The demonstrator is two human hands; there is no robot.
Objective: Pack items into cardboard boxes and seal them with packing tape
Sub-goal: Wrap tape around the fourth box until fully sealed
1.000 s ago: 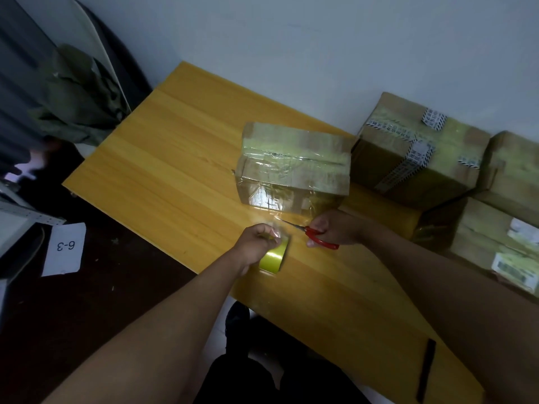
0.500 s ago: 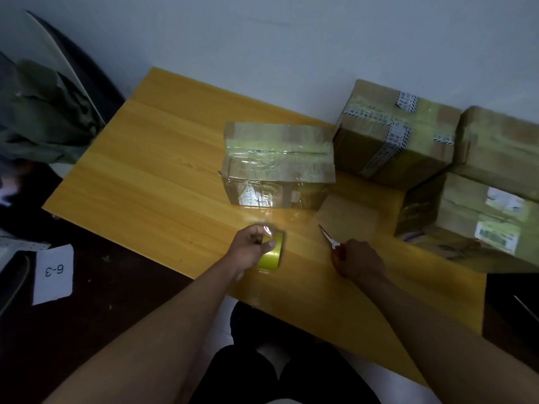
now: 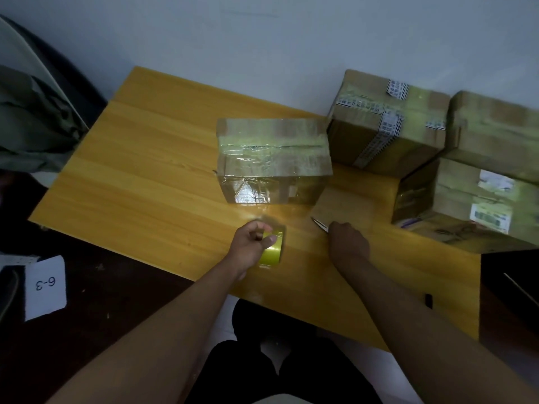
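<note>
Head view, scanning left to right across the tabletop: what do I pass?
Left hand gripping the tape roll → taped box → right hand holding scissors → box with printed tape → stacked boxes at the right edge.

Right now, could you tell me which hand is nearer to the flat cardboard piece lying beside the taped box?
Right. The right hand sits at the cardboard piece's near edge, holding scissors. The left hand is farther off to its left, gripping the tape roll.
</note>
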